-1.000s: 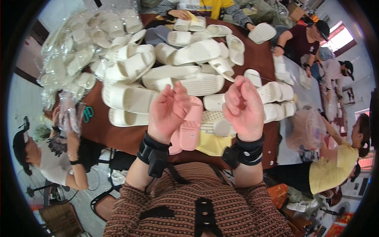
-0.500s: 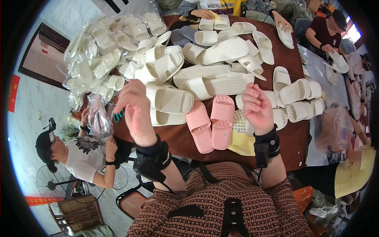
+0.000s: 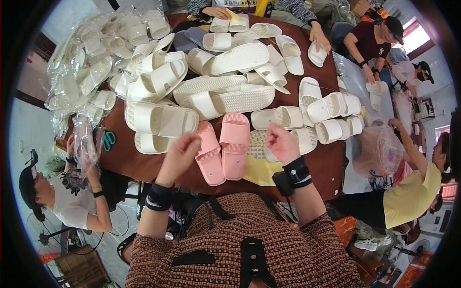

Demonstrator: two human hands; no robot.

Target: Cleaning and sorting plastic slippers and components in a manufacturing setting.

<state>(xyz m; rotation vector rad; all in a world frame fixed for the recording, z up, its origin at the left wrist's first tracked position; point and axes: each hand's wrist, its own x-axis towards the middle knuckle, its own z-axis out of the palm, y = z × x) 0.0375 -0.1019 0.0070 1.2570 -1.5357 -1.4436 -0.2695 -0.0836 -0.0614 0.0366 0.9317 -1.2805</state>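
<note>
a white slipper which the right hand partly hid, labels on the pink slippers which were too small to read, opposite person whose head the upper edge cut off

Bright, fairly even light fills the room, and the window at upper right burns out to white (its frame stays dark). Small highlights glint on the clear plastic bags. Near the middle, the pink slide sandals read clearly; toward the black circular rim, shapes bend and the electric fan softens.
</note>
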